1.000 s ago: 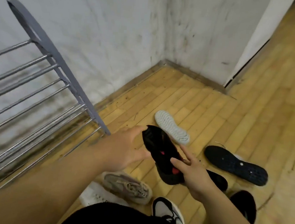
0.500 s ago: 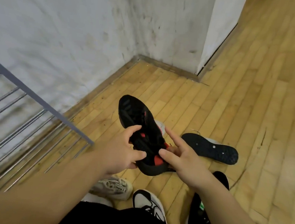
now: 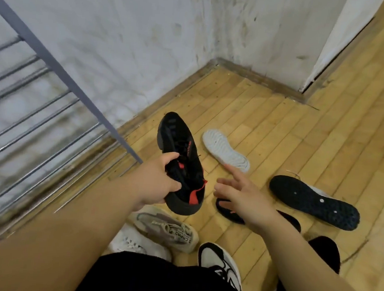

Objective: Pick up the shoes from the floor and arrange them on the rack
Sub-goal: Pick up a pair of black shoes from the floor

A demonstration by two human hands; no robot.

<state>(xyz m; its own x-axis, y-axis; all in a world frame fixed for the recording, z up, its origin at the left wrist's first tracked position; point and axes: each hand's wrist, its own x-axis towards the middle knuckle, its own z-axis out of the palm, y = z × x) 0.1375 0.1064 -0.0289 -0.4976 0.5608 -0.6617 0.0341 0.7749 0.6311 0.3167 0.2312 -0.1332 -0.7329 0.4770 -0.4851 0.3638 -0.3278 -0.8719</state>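
— Which hand has the shoe?
— The left hand (image 3: 158, 184): fingers curled round the black-and-red shoe (image 3: 181, 153), up off the floor (image 3: 279, 129), near the rack (image 3: 61, 75) end.
— And the right hand (image 3: 244, 195)?
— Fingers spread wide, holding nothing, just beside it.

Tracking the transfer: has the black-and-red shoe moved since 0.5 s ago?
Yes. The black-and-red shoe, gripped by the left hand, went left toward the rack: it overlapped the white sole, now clears it.

wooden floor (image 3: 279, 134) bears overturned white-soled shoe (image 3: 226, 151), black-soled shoe (image 3: 313, 203) and beige sneaker (image 3: 168, 229).
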